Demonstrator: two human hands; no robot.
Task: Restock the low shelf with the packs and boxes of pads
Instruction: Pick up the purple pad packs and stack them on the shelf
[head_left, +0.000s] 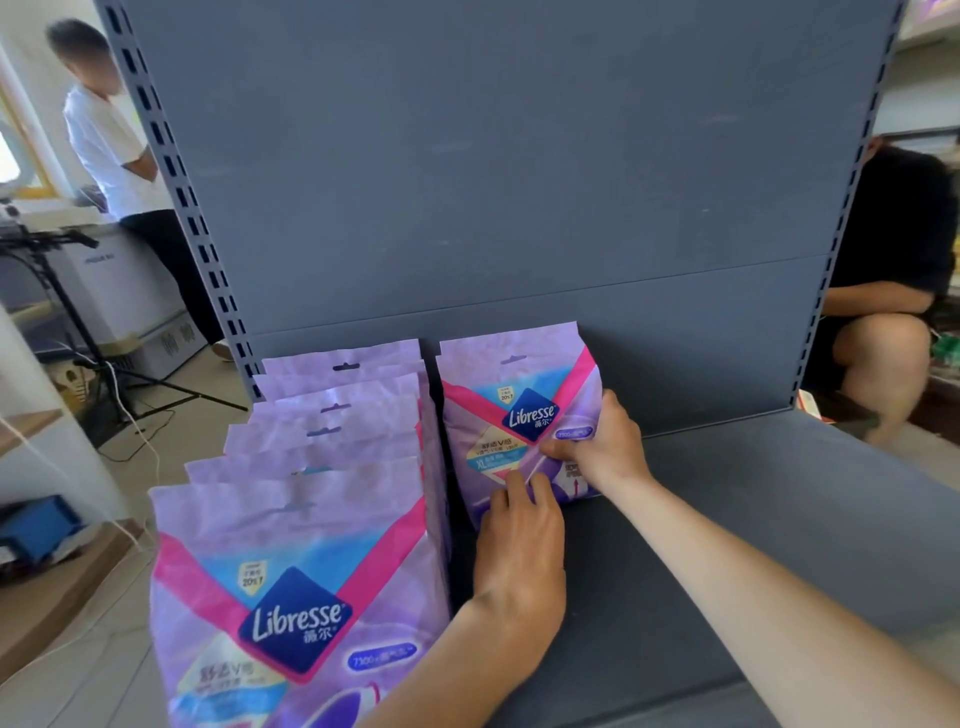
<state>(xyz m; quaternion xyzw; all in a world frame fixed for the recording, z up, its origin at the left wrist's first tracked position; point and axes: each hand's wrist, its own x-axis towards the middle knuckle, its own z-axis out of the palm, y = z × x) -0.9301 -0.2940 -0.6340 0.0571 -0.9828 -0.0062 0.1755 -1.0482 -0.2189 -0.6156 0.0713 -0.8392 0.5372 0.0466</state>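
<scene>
My right hand (602, 447) grips the right edge of the upright pack (519, 395), my left hand (519, 540) rests relaxed fingers on its lower front, and it stands just right of the row of packs (322, 467), narrowly apart.

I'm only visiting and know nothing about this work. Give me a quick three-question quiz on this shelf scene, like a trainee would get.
1. True or false: the right hand grips a pack standing upright on the shelf.
2. Where is the long row of packs relative to that pack? A) on its left B) on its right C) on top of it
3. Fill in: the left hand touches the pack near its ___ (top or bottom).

Key: 1 true; 2 A; 3 bottom.
</scene>
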